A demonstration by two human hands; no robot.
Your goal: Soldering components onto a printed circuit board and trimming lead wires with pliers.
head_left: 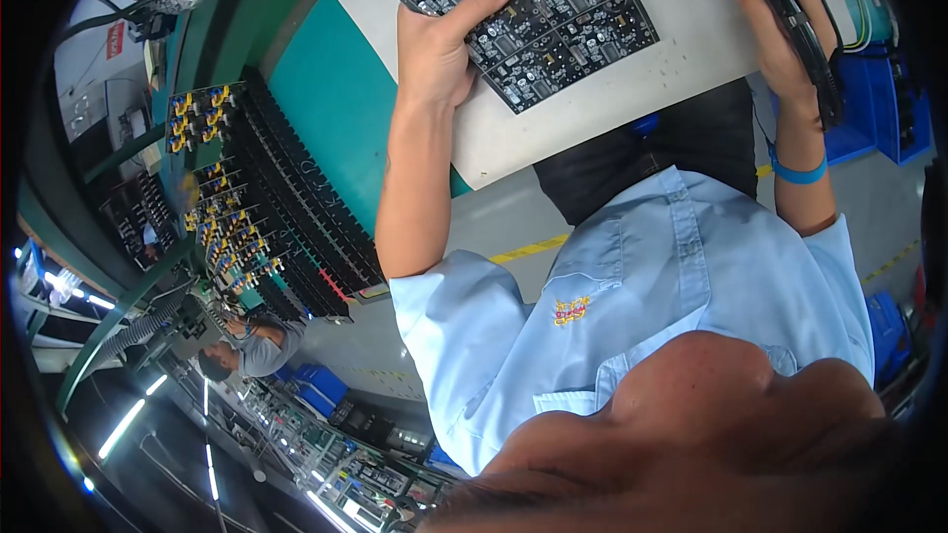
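A black circuit board panel (pixel 583 20), divided into several like sections crowded with small parts, is held by my left hand (pixel 434 59) over a pale grey work surface (pixel 553 143). My left thumb presses on its upper face, and the other fingers are hidden beneath its left edge. To the right, the fingers of my right hand (pixel 785 59) are closed around a dark, flat, board-like piece (pixel 792 25). That piece is seen nearly edge-on, so its face and exact kind cannot be made out. A blue band (pixel 800 173) circles my right wrist.
A green mat (pixel 331 89) borders the work surface on the left. Beside it stands a long black slotted rack (pixel 301 192), near boards with yellow components (pixel 232 227). Blue bins (pixel 854 128) are at the right. Another person (pixel 262 347) is farther off, lower left.
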